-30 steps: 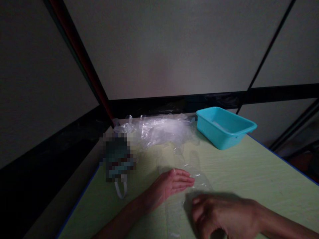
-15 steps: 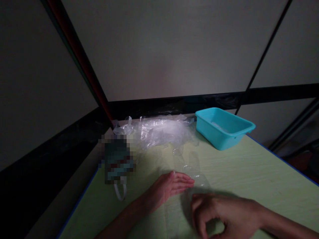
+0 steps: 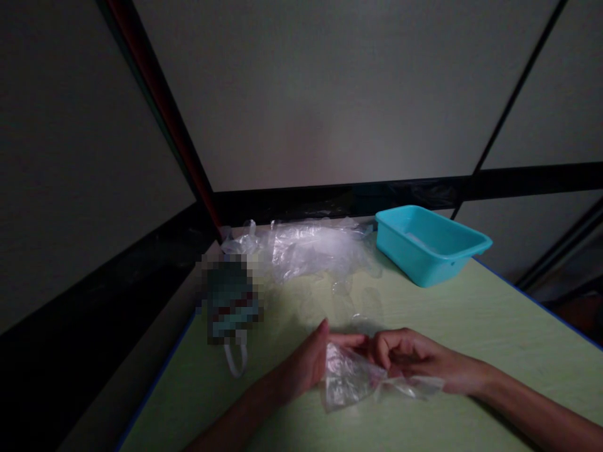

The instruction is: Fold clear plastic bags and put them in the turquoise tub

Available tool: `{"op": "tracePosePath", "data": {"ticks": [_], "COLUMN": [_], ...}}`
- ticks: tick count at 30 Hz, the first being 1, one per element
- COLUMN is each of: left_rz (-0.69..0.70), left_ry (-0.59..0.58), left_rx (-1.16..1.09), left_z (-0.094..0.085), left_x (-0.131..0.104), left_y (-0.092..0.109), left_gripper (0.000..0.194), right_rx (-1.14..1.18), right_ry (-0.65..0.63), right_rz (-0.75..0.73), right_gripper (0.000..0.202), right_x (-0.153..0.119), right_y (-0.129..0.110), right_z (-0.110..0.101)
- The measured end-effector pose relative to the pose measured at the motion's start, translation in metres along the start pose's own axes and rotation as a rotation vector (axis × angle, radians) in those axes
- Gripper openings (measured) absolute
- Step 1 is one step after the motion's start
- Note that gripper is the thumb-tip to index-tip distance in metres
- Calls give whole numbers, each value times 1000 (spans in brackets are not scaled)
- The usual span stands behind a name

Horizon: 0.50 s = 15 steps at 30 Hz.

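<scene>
Over the table (image 3: 471,326), my right hand (image 3: 412,359), fingers curled, pinches the bunched clear plastic (image 3: 348,380); my left hand (image 3: 315,361), thumb raised and fingers straight, meets its left side.

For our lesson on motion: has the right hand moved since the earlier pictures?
Yes, the right hand has moved forward, closer to the turquoise basin.
</scene>
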<state>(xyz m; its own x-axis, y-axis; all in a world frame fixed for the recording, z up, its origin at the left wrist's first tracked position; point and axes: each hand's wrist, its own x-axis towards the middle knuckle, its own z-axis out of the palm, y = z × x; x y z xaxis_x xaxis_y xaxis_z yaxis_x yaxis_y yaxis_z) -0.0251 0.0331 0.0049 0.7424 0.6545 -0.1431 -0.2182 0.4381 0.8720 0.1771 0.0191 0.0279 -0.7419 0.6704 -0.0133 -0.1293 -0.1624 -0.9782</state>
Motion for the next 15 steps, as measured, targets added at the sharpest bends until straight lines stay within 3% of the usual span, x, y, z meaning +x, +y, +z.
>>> {"op": "tracePosePath", "data": {"ticks": [2, 5, 10, 15], "left_rz": [9, 55, 134, 69], "left_ry": [-77, -99, -183, -11], "left_rx": [-31, 7, 278, 405], "left_z": [-6, -12, 0, 9], "left_x": [0, -2, -10, -13], "left_y": [-5, -9, 9, 18], "left_gripper": [77, 67, 47, 34], "right_rx": [61, 100, 56, -26], "right_ry": [3, 17, 21, 53], "right_rz": [-7, -9, 11, -8], "right_gripper": [21, 18, 18, 20], "right_x": [0, -2, -3, -3], "right_y": [-1, -2, -1, -3], "right_z": [-1, -2, -4, -7]}}
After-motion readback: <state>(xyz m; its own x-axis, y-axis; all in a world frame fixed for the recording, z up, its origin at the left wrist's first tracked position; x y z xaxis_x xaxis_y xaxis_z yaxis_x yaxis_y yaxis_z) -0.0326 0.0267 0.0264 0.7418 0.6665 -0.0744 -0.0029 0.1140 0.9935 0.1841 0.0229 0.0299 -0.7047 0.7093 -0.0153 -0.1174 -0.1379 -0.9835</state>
